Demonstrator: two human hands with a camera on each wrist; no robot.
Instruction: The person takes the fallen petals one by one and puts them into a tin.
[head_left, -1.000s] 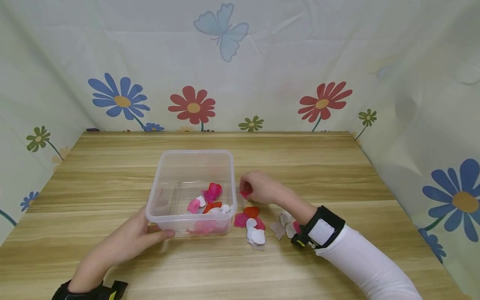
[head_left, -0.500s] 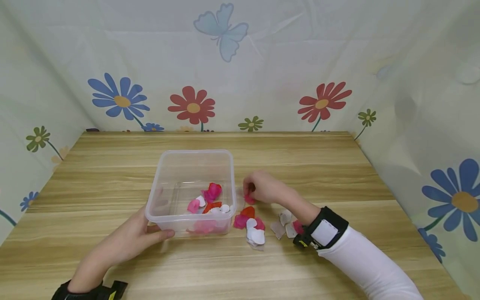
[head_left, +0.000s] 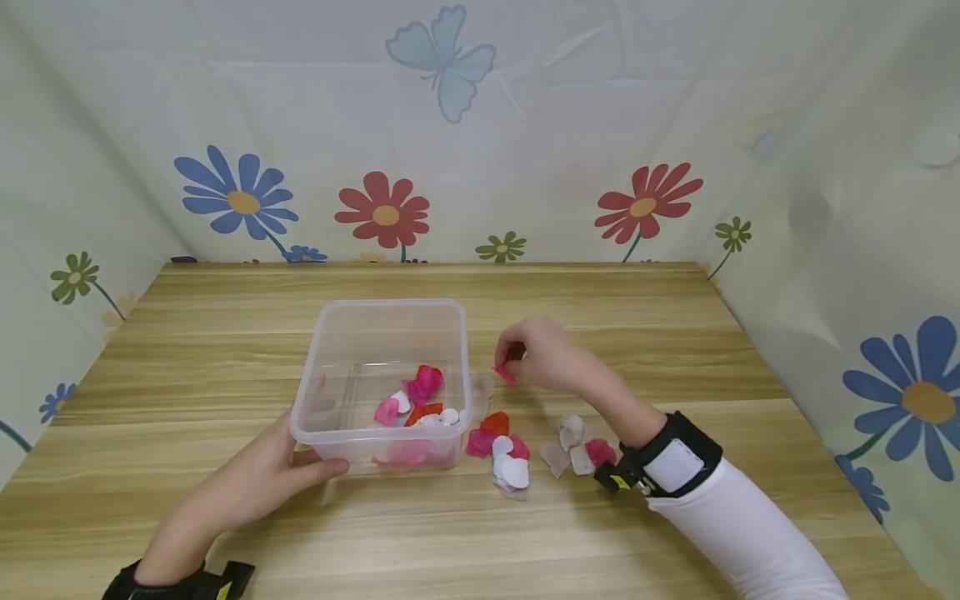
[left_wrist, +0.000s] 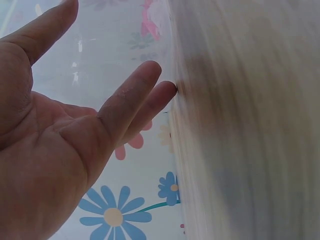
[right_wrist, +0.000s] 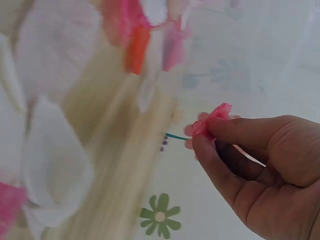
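A clear plastic box [head_left: 390, 437] stands on the table, lidless, with several pink, red and white petals [head_left: 427, 382] inside. My left hand [head_left: 258, 475] rests on its near left corner, thumb along the front wall and other fingers behind the left wall. In the left wrist view its fingers [left_wrist: 132, 92] are spread and fairly straight. Right of the box, my right hand [head_left: 547, 358] pinches a pink petal [right_wrist: 212, 121] between thumb and forefinger, raised over the table. Below it lies a cluster of magenta, orange and white petals [head_left: 513, 472].
A second small group of whitish petals [head_left: 572, 431] and one pink petal [head_left: 600, 452] lies under the right forearm. A pale petal [head_left: 482, 387] lies close to the box's right wall. The wooden table [head_left: 600, 308] meets a flower-printed curtain [head_left: 525, 150] at its back and sides.
My right hand has moved away from the box to the right and risen, with the pink petal pinched in it. The left hand and the box have stayed in place.
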